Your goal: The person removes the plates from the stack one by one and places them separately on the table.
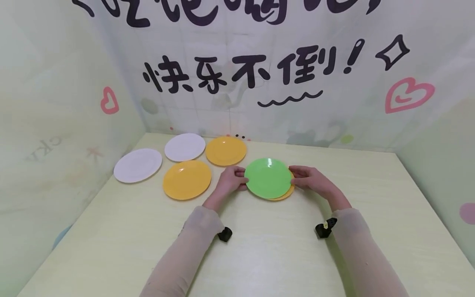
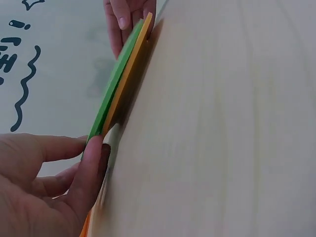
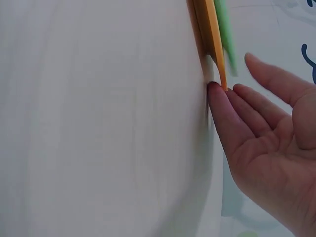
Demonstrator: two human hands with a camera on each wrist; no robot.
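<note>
A green plate [image 1: 268, 178] lies over a yellow plate [image 1: 285, 194], whose rim shows at the lower right. My left hand [image 1: 231, 180] pinches the green plate's left edge between thumb and finger; whether it grips the yellow one too, I cannot tell. On the other side, fingertips of my right hand [image 1: 311, 180] touch the yellow plate's edge, fairly straight, with one digit standing apart in the right wrist view. Seen edge-on in the left wrist view, both plates tilt slightly off the table. A pale edge [image 2: 113, 134] beneath them is unclear.
Two white plates [image 1: 138, 165] and two more yellow plates [image 1: 187, 180] lie flat on the left of the pale table [image 1: 259, 255]. A printed cloth wall [image 1: 230, 111] stands behind, with side walls left and right. Black wrist cameras [image 1: 225, 234] hang at both cuffs.
</note>
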